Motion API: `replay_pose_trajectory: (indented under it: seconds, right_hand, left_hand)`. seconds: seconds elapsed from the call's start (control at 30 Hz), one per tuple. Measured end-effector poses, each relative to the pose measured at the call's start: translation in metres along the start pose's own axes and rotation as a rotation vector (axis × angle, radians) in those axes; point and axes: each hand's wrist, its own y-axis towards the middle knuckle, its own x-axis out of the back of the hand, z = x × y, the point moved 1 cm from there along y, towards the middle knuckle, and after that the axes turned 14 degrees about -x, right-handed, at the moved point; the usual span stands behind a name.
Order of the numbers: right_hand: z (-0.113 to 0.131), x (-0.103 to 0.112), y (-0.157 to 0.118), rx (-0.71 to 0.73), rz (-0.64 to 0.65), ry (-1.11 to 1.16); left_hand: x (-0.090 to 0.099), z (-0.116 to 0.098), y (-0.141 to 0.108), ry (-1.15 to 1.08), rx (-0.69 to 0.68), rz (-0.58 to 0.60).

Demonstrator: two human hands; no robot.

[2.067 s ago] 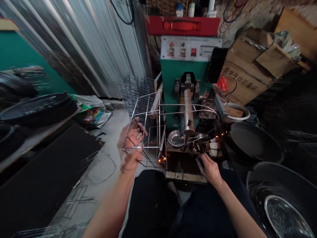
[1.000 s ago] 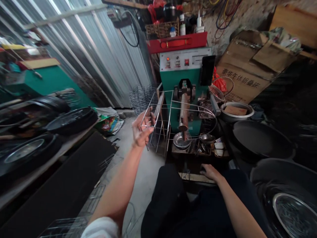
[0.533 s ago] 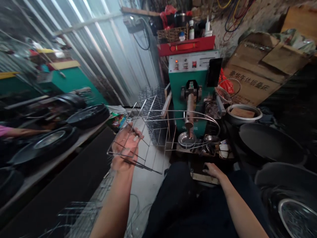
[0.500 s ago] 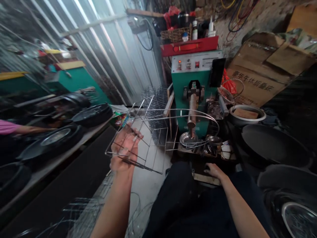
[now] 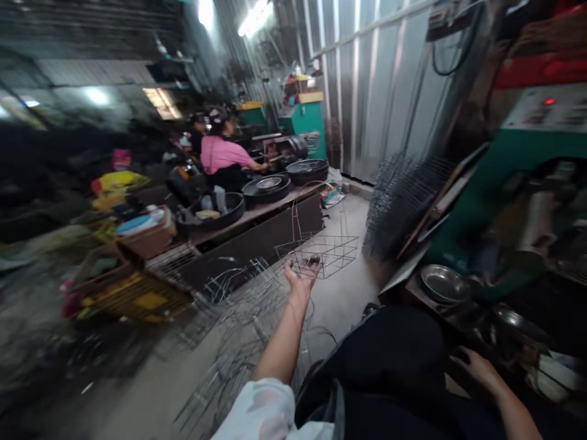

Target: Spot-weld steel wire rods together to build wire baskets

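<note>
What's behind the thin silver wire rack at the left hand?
Behind the thin silver wire rack: pale grey floor and, past its tall loop, the long dark-brown flat panel. Whatever lies behind the left hand is covered.

A person's left hand [image 5: 302, 275] stretched out palm up at a wire frame [image 5: 323, 264], the right hand [image 5: 477, 368] loosely curled beside a thigh [image 5: 398, 333], more frames [image 5: 257, 327] piled on the floor [image 5: 342, 299], a green machine [image 5: 498, 162], a co-worker in pink [image 5: 223, 155].

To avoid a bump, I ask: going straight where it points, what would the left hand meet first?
The left hand is at the wire rack; beyond that, probably the colourful bag near the dark panel comes first, though depth is unclear.
</note>
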Motion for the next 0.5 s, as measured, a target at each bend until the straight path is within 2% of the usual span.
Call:
replay_pose_trajectory:
  seconds: [0.17,0.33,0.4,0.5]
  right_hand:
    - [-0.002,-0.023,0.019,-0.017,0.005,0.003]
    - [0.005,-0.036,0.037,-0.079,0.138,0.051]
    - [0.013,-0.037,0.037,-0.045,0.171,0.051]
    - [0.041,-0.041,0.032,0.061,0.123,0.023]
  left_hand:
    - [0.052,-0.024,0.033,-0.088,0.007,-0.153]
    - [0.1,-0.052,0.053,-0.137,-0.036,-0.284]
    - [0.115,-0.07,0.059,-0.136,-0.08,-0.328]
    - [0.134,-0.111,0.07,-0.107,-0.184,-0.371]
